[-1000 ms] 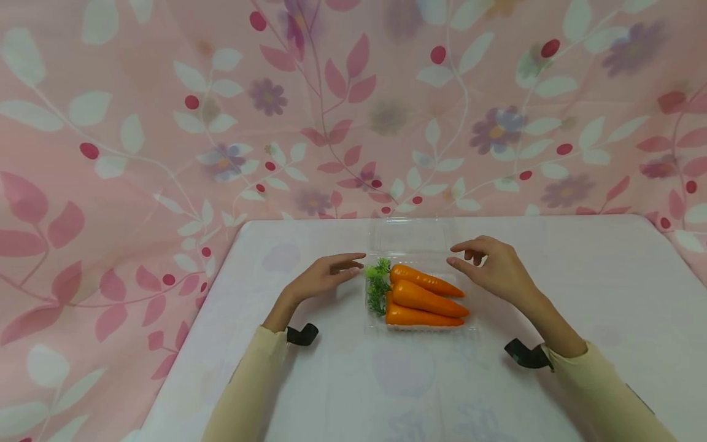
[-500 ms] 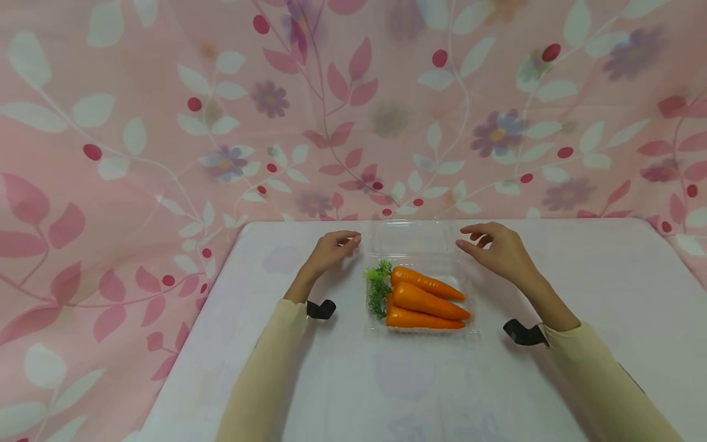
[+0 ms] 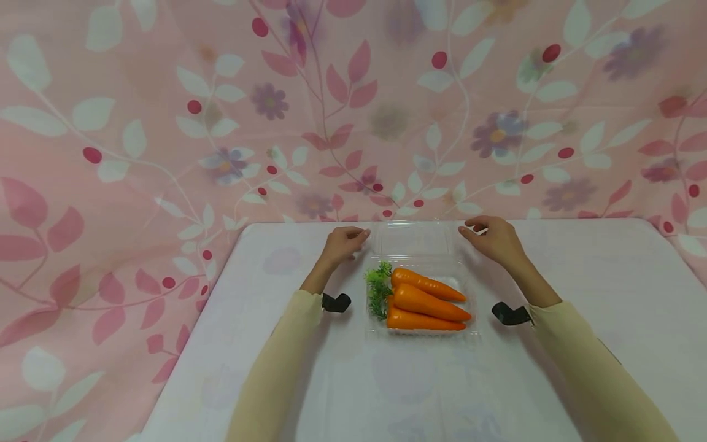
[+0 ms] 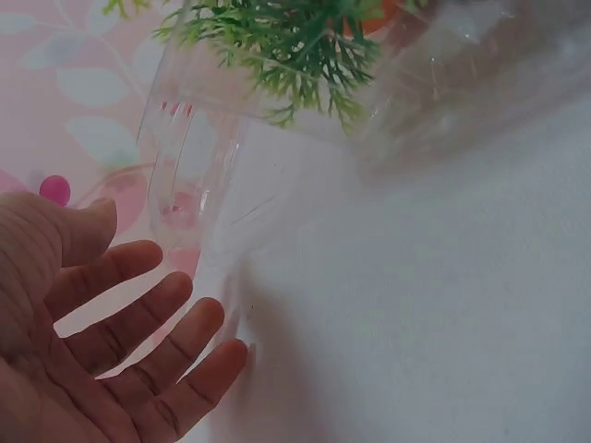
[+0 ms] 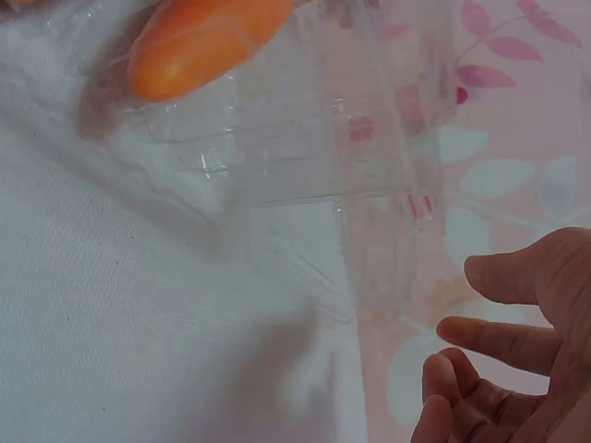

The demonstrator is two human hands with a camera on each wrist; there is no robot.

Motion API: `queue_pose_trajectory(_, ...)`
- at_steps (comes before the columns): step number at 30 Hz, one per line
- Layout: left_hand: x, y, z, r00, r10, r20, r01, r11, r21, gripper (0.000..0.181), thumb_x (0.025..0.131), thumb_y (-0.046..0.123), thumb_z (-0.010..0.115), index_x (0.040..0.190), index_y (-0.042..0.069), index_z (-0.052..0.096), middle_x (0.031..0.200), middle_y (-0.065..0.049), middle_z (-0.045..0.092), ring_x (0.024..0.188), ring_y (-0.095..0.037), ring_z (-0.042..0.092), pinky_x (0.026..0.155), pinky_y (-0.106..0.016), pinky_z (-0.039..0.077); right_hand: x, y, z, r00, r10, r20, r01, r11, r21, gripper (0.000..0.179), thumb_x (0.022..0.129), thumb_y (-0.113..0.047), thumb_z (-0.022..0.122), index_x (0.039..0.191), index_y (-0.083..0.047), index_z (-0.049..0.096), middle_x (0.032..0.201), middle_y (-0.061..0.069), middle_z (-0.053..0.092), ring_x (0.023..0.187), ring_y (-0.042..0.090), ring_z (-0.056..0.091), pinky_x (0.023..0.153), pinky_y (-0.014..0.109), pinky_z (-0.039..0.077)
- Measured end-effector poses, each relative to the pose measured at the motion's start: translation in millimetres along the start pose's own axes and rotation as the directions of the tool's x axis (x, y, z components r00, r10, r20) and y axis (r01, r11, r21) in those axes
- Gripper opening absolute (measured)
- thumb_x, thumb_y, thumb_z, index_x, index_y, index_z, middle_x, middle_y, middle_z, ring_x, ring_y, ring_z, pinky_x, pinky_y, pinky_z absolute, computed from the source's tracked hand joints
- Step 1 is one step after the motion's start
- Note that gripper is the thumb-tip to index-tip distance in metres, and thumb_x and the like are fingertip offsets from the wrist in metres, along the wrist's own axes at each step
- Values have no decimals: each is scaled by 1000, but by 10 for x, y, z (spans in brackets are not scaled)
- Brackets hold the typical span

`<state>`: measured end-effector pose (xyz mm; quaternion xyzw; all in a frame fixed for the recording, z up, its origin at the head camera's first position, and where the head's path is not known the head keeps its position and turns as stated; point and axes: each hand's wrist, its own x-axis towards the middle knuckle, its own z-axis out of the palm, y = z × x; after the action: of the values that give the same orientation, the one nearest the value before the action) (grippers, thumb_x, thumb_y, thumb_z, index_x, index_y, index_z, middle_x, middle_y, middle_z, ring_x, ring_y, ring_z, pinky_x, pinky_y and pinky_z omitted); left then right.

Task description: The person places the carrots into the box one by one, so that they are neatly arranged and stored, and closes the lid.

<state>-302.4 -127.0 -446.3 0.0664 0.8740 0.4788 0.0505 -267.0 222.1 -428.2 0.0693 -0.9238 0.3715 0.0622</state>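
A clear plastic clamshell box lies on the table with its lid folded back away from me. Inside it are three orange carrots with green leafy tops at the left. My left hand is beside the lid's left edge, its fingers loosely bent and holding nothing; in the left wrist view the fingers are apart from each other near the clear plastic. On the other side, my right hand hovers by the lid's right edge, thumb and fingers apart in the right wrist view, with nothing between them.
The table has a white cloth, and its far edge runs just behind the lid. A pink floral curtain hangs behind and along the left. Black wrist devices sit at both sleeves.
Both hands have moved away from me, from beside the carrots to either side of the lid. Lately they have come slightly inward. The box and carrots have stayed in place.
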Motion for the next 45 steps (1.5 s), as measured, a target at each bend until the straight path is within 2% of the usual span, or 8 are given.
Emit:
queue_pose_trajectory(6,20,24,49,996,-73,-55,70,996,-49,36,95,34,67,113,4,74,107,-15,71,90,-29,68,64,-38,59,49,59,50,995,78,63,-76,997,-31,47,98,-37,59,119,5,66,117,29,60,103,42,57,81,53,49)
queue_pose_trajectory(11,26,54,74,989,-142,-51,134,983,-127,36,94,32,70,113,2,74,111,-15,69,95,-29,68,68,-37,59,46,76,86,988,107,110,-105,994,-22,50,99,-39,56,117,5,67,113,27,61,96,38,56,77,47,49)
queue_pose_trajectory(19,58,37,111,986,-134,-101,120,984,-129,34,93,32,70,107,1,76,100,-16,71,90,-26,66,68,-37,59,74,112,167,977,143,159,-145,989,2,53,101,-40,53,121,7,65,115,25,64,98,35,57,85,50,49)
queue_pose_trajectory(25,86,29,149,983,-133,-128,117,985,-126,30,93,28,71,105,1,76,96,-15,71,89,-26,67,65,-35,58,76,123,194,982,125,140,-128,992,13,47,101,-34,54,119,7,66,110,23,65,90,32,57,77,42,49)
queue_pose_trajectory(32,120,40,192,974,-175,-144,149,973,-177,28,91,24,73,104,-1,76,101,-15,71,92,-27,68,66,-36,59,74,131,188,988,107,109,-110,994,27,44,100,-31,56,116,8,68,106,22,67,86,31,59,70,34,47)
queue_pose_trajectory(36,132,67,196,969,-205,-137,167,955,-246,27,91,20,73,105,-3,75,108,-15,69,96,-28,67,71,-38,59,62,128,169,991,97,91,-101,994,43,44,99,-31,57,115,8,69,108,23,68,86,31,60,69,35,49)
queue_pose_trajectory(40,128,143,167,968,-218,-122,162,920,-358,27,91,15,73,107,-6,73,112,-17,68,99,-33,66,77,-42,58,43,99,121,992,95,78,-99,994,51,45,99,-33,58,117,7,69,111,24,67,90,33,60,70,36,50)
queue_pose_trajectory(45,125,248,113,971,-202,-129,124,884,-452,24,90,8,72,107,-8,72,111,-17,69,100,-30,67,83,-47,55,54,25,33,999,34,-12,-33,997,67,39,97,-31,63,113,4,72,106,22,69,91,34,62,69,36,50)
